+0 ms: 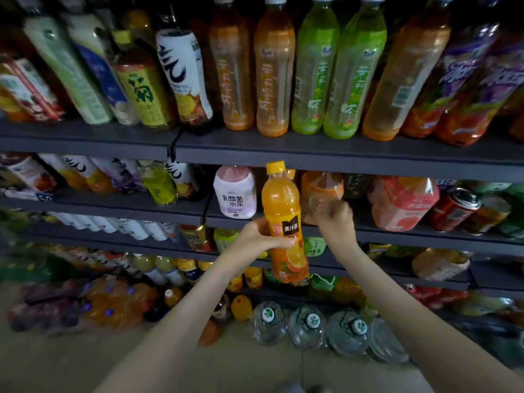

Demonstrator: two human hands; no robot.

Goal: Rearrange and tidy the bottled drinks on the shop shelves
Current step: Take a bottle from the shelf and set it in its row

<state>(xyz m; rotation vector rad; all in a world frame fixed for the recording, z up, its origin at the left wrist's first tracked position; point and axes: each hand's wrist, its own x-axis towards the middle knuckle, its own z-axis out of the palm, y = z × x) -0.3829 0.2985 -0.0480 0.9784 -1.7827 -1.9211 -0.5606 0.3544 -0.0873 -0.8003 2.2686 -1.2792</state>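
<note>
On the floor, nearest, stand three water jugs [312, 320] with white-green caps. Above them the left hand [259, 234] wraps round one juice bottle [282, 211], yellow-capped and upright, its label reading 美汁源, held in front of the middle shelf [127, 205]. The right hand [336, 219] curls its fingers on one clear bottle [321, 188] standing on that shelf. Left of it stands one white bottle [234, 194] marked 乳酸菌水乐. On the top shelf [312, 148] stand two orange bottles [273, 72] beside two green bottles [314, 72].
</note>
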